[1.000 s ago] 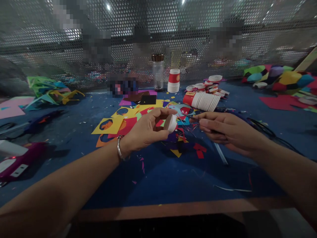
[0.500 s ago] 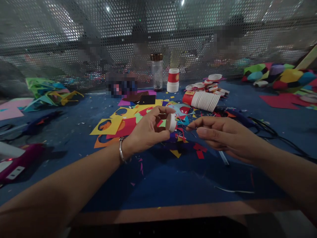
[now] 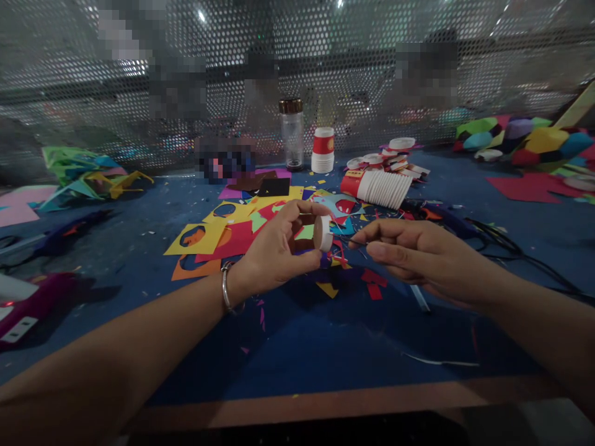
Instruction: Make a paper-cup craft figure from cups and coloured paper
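Cup base [image 3: 323, 233] (white) — between left fingertips [image 3: 316, 260].

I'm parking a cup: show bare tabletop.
Nearly bare: the front strip between purple slivers and white strand, behind the wooden edge; also between the left blue glue gun and yellow sheets, save small scraps. Crowded: the middle, cut paper and lying cup stack.

The small, round, white cup piece [image 3: 326, 234] looks like smooth, matt paper, as do the ribbed white-and-red lying cup stack [image 3: 383, 189] and the flat yellow holed sheet [image 3: 173, 246]. The narrow silver bracelet [image 3: 225, 288] is polished metal; the clear cylindrical bottle [image 3: 292, 139], glossy glass or plastic, has a shiny brown lid [image 3: 290, 106]. The dark blue counter [image 3: 325, 353] is matt, and the grey perforated screen [image 3: 307, 37] looks like metal.
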A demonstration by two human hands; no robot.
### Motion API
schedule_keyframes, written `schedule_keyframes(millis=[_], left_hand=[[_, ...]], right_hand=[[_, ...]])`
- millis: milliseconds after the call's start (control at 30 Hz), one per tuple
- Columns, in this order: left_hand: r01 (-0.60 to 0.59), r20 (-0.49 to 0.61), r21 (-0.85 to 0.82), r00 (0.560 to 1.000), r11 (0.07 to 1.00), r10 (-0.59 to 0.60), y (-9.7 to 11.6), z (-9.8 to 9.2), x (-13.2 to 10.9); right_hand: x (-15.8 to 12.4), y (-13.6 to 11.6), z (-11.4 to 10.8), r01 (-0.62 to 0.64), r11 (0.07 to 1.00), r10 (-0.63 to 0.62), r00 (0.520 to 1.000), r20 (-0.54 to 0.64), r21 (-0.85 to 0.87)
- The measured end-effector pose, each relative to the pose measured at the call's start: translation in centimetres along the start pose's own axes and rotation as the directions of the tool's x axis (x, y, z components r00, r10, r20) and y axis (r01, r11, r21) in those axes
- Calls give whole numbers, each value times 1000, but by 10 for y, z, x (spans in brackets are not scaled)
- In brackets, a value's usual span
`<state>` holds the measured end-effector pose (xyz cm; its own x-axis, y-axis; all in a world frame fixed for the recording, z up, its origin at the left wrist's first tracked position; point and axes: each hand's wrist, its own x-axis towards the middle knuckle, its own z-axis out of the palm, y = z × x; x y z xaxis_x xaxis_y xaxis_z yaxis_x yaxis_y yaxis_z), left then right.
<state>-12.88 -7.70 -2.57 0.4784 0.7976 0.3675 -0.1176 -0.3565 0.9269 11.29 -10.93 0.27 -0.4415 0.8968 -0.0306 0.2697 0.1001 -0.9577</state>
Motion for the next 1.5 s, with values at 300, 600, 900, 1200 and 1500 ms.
schedule_keyframes(millis=[300, 600, 900, 1200, 1500], left_hand=[[-23, -27, 44, 999, 999, 24, 1, 3, -2], [-20, -15, 41, 1000, 999, 21, 0, 3, -4], [-83, -62, 84, 994, 993, 89, -3, -2, -2], [-136, -7, 205, 990, 969, 140, -1, -2, -4], [-203, 53, 229, 979, 952, 196, -2, -3, -4]], right_hand=[[-2, -7, 1, 49, 998, -49, 999, 2, -43], [-3, -10, 0, 94, 983, -93, 996, 16, -155], [-2, -2, -2, 22, 999, -22, 1000, 11, 23], [0, -7, -5, -37, 982, 30, 999, 40, 185], [-1, -7, -4, -43, 977, 31, 998, 60, 207]])
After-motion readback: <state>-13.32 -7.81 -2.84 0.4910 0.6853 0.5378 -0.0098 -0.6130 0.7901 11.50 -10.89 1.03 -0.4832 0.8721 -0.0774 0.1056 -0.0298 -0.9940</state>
